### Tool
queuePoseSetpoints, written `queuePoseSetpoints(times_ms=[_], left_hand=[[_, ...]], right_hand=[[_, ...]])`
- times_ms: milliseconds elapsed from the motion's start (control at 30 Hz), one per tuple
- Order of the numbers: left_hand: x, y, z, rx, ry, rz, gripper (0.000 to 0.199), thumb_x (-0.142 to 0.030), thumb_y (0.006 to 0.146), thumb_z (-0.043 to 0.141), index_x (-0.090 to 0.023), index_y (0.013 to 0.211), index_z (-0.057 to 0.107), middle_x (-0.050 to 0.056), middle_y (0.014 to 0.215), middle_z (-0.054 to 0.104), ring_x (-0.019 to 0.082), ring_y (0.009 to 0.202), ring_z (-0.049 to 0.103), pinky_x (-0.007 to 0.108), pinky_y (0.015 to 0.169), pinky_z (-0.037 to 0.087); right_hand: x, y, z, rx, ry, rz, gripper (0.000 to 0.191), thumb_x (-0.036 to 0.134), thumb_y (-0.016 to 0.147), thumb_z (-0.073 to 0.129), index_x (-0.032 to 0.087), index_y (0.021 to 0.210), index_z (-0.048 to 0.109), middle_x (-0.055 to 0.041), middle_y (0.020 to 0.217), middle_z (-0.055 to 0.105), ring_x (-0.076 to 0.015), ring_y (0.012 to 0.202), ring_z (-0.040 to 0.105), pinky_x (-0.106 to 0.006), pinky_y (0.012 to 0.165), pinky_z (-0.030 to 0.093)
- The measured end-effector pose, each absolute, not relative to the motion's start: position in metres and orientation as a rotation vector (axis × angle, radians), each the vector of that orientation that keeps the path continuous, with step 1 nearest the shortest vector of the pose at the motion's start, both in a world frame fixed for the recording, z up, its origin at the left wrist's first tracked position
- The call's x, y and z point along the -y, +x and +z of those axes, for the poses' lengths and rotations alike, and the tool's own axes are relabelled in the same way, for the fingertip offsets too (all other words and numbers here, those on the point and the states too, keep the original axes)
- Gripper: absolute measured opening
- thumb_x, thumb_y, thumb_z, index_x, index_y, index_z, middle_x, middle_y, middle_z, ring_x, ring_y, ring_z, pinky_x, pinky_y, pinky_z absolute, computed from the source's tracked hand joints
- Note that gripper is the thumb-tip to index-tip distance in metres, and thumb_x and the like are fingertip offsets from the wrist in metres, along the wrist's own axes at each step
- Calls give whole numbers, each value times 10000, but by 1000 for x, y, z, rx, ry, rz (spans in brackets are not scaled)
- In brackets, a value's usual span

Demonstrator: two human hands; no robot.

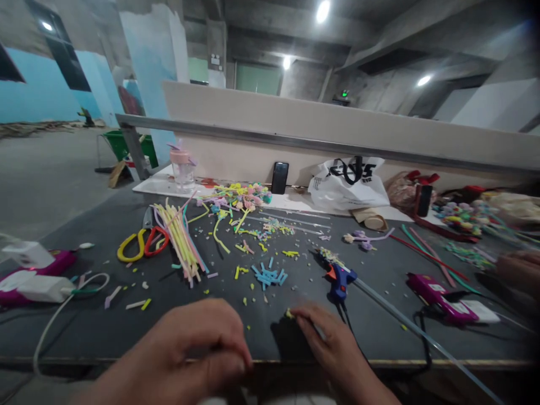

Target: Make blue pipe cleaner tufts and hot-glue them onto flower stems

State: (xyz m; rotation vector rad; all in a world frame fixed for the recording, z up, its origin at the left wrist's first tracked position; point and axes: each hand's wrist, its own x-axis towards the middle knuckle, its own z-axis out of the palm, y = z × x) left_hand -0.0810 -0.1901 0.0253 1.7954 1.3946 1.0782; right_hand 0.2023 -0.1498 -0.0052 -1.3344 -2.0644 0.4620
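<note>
My right hand (324, 337) pinches a small pale-yellow piece (289, 313) between thumb and fingertips, just above the dark table (236, 343). Closer to me, at the table's front edge, my left hand (189, 349) has its fingers curled in against the thumb; whatever they hold, if anything, is hidden. Beyond my hands lies a loose pile of short blue pieces (269, 275). A blue glue gun (341, 282) with a long clear glue stick (392, 310) out of its back rests right of the pile. Left of it lies a bundle of long pastel fuzzy stems (181, 242).
Scissors (145, 242) with yellow and red handles lie at the left, near a magenta power strip (59, 261). Another magenta strip (442, 298) lies at the right, near another person's hand (521, 273). A phone (279, 178), pink-lidded bottle (183, 169) and white bag (348, 183) line the back.
</note>
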Motion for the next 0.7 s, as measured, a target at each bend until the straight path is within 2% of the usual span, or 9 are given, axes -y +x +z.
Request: queuePoseSetpoints(times_ms=[67,133,200,333,467,600,700], left_hand=[[170,-67,29,-1393,1889,732,104,-304,759,589,-237,686,622,-14,728,646,154,686,583,252,622,436],[158,-56,23,-1519,1963,463,41,-257,728,594,-218,718,602,1,732,633,173,685,566,272,609,397],[154,-47,11,-1614,2097,347,66,-245,711,593,-203,762,599,29,788,638,213,756,560,311,662,377],[143,-36,-2,-1548,2264,227,147,-168,779,449,-197,732,586,50,773,641,210,754,561,306,660,356],[107,-23,20,-1583,2319,282,204,-184,820,365,-192,707,535,61,738,613,198,703,555,289,625,363],[61,-6,49,-1520,2323,550,171,-149,793,355,-200,822,516,41,777,607,190,735,569,287,678,391],[37,6,58,-1461,2250,722,202,-114,756,375,-198,839,538,42,838,634,188,822,583,281,747,405]], right_hand=[[144,206,-12,2011,-1384,402,202,225,856,436,218,903,632,-64,858,674,-190,818,630,-311,742,498],[140,206,-17,2027,-1435,397,195,201,843,454,204,941,623,-73,890,662,-193,826,619,-314,745,493],[136,203,-19,2096,-1497,404,199,167,821,483,196,958,623,-76,907,649,-197,823,607,-318,745,481],[124,195,-16,2148,-1660,367,199,119,826,459,188,815,645,-69,828,632,-199,779,590,-309,721,453],[109,191,-7,1996,-1587,347,213,75,813,435,189,823,614,-68,898,609,-182,818,574,-282,745,432],[91,182,4,1820,-1612,399,142,106,776,465,193,783,576,-38,760,606,-185,713,562,-281,656,416],[75,167,14,1647,-1515,488,139,99,741,462,193,777,559,-18,741,592,-166,696,550,-258,634,412]])
